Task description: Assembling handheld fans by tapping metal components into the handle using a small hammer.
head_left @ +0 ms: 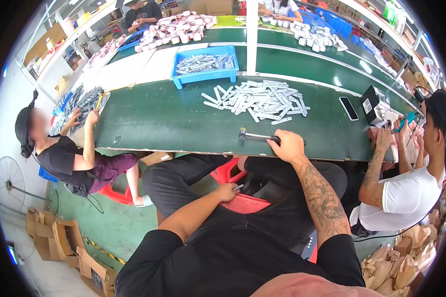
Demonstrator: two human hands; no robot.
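Note:
My right hand (288, 146) is closed round the black grip of a small mallet (258, 136). Its metal shaft points left over the green table, and its head has a yellowish face. Down by my lap, above the red stool (248, 203), my left hand (227, 192) is closed. A small grey strip (239, 187) sticks out between its fingers; the rest of it is hidden. Beyond the mallet, a loose pile of flat grey strips (262, 99) lies on the green tabletop (158, 119).
A blue tray (205, 77) of similar grey pieces stands behind the pile, left of a white post (251, 39). A phone (349, 108) and a boxy device (375, 105) lie to the right. Co-workers sit at both sides; others work across the table. A fan (10, 183) stands far left.

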